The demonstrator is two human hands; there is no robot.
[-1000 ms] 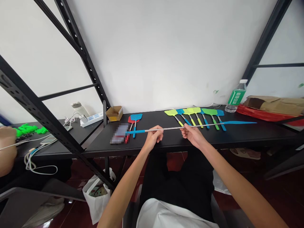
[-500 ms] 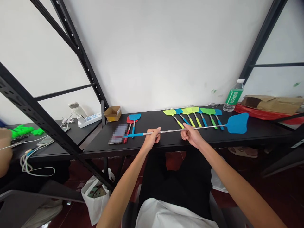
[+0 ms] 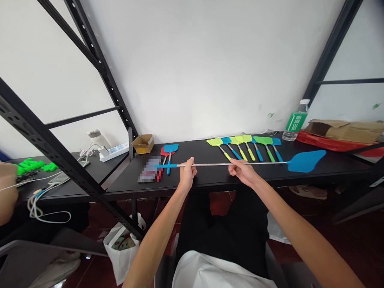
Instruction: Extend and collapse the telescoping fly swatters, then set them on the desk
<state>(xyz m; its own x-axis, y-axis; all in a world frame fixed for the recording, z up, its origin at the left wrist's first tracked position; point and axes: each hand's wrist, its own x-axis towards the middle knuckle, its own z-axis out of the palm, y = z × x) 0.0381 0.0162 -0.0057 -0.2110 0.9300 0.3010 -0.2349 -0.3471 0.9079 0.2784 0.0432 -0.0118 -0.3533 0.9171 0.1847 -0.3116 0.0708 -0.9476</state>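
A blue fly swatter (image 3: 306, 161) with a long metal telescopic rod is held level above the front of the black table. My left hand (image 3: 188, 173) is closed on the rod near the blue handle, at the left. My right hand (image 3: 242, 171) pinches the rod farther right, towards the paddle. Behind my right hand several shorter swatters lie in a row, among them a green swatter (image 3: 264, 141) and a yellow swatter (image 3: 215, 142). Past the handle, on the left, lie another blue swatter (image 3: 171, 148) and a partly covered red swatter (image 3: 163, 151).
On the black table (image 3: 198, 150) stand a small cardboard box (image 3: 143, 144) and a water bottle (image 3: 296, 121). A flattened carton (image 3: 345, 131) lies on red plastic at the right. Black shelf posts (image 3: 99, 64) flank the table. Another person's hand (image 3: 8, 192) shows at the far left.
My left hand has moved slightly left with the handle, and more rod shows between my hands. The paddle has shifted right and turned to a flatter angle. My right hand stays nearly in place.
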